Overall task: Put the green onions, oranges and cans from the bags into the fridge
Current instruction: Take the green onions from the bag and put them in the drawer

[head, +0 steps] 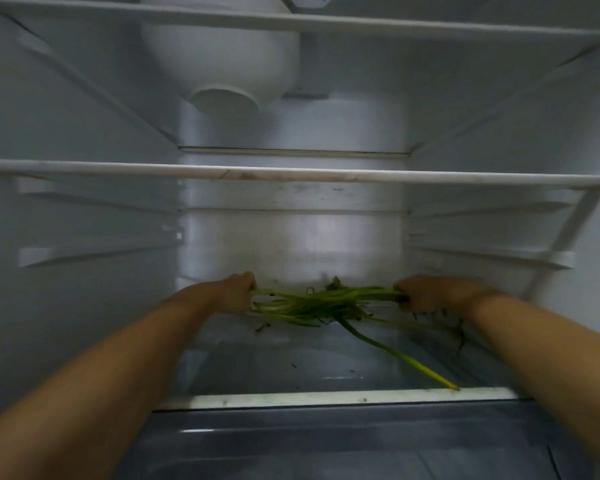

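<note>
Fingers of both hands, left at nine o'clock and right at three, curl closed around a bunch of limp green onions deep on a glass fridge shelf; arms outstretched.

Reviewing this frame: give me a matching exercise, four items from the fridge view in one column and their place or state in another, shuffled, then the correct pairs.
Things:
1. green onions
2. white bowl
3. left hand
4. right hand

Places or states:
A. grips the bunch's right end
B. on the top glass shelf, seen from below
C. stretched between both hands over the lowest shelf, one stalk trailing to its front edge
D. grips the bunch's left end

Pairs: 1-C, 2-B, 3-D, 4-A
</note>
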Demonstrator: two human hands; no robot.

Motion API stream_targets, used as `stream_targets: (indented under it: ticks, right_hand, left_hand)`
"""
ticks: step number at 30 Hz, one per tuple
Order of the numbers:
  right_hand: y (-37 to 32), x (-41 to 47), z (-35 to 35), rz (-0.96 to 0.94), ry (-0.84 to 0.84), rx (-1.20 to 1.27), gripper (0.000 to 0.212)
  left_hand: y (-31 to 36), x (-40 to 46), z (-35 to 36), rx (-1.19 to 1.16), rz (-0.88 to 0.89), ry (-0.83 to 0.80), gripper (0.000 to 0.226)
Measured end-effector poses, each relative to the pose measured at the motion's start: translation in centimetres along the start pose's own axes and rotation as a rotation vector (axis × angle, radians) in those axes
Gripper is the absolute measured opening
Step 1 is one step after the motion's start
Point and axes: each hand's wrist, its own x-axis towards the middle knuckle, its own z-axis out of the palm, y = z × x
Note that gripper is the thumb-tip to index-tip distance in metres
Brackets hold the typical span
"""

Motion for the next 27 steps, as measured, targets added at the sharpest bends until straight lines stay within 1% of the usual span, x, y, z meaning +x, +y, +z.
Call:
stream_targets:
  ticks: [2, 4, 5, 8, 9, 10, 11, 12, 15, 17, 19, 21, 24, 27]
  right_hand:
    - [0.3, 0.7, 1.2, 0.041, -0.070, -0.082, 0.014]
    - [0.5, 1.1, 0.9, 0.063, -0.121, -0.065, 0.022]
    - [0.6, 1.0, 0.4, 0.064, -0.129, -0.055, 0.029]
    - [0.3, 0.1, -1.8, 0.106, -0.168, -0.044, 0.057]
    - [0.0, -0.4, -2.5, 0.140, -0.188, -0.033, 0.073]
    - [-0.6, -1.0, -3.2, 0.171, -0.204, -0.020, 0.089]
    - [-1.1, -1.6, -3.9, 0.167, -0.195, 0.005, 0.098]
    - [-1.6, -2.3, -4.7, 0.153, -0.165, 0.045, 0.101]
    - [-3.0, -4.5, -6.2, 0.063, 0.015, 0.249, 0.094]
    - [-4.3, -6.1, -6.6, 0.011, 0.156, 0.344, 0.082]
    - [-5.7, -7.1, -6.6, -0.020, 0.229, 0.346, 0.066]
    - [-7.3, -8.5, -6.2, -0.028, 0.259, 0.336, 0.055]
    - [-9.5, -11.1, -5.1, -0.060, 0.341, 0.381, 0.046]
    - [-11.5, -14.1, -3.6, -0.077, 0.449, 0.389, 0.043]
  left_hand:
    - [-0.8, 0.4, 0.7, 0.053, 0.004, -0.065, 0.032]
    - [-1.3, 0.8, 1.1, 0.060, -0.004, -0.088, 0.033]
    - [-1.3, 0.7, 1.1, 0.059, -0.013, -0.083, 0.036]
    - [-1.0, 0.0, 0.4, 0.029, -0.059, -0.057, 0.054]
    - [-0.7, -0.5, -0.1, 0.030, -0.071, -0.049, 0.059]
    - [-0.4, -1.1, -0.7, 0.045, -0.068, -0.036, 0.061]
    - [0.0, -1.9, -1.4, 0.065, -0.066, -0.021, 0.061]
    - [0.5, -2.7, -2.2, 0.080, -0.057, -0.002, 0.059]
    - [2.6, -5.5, -4.1, 0.069, -0.033, 0.066, 0.049]
    - [4.0, -7.1, -4.7, 0.032, -0.019, 0.109, 0.044]
    - [5.4, -8.5, -4.8, 0.011, 0.001, 0.159, 0.040]
    - [6.6, -10.5, -4.6, 0.002, 0.034, 0.226, 0.039]
    - [7.5, -13.3, -3.7, -0.061, 0.109, 0.354, 0.036]
    - [7.7, -15.7, -2.2, -0.102, 0.136, 0.495, 0.035]
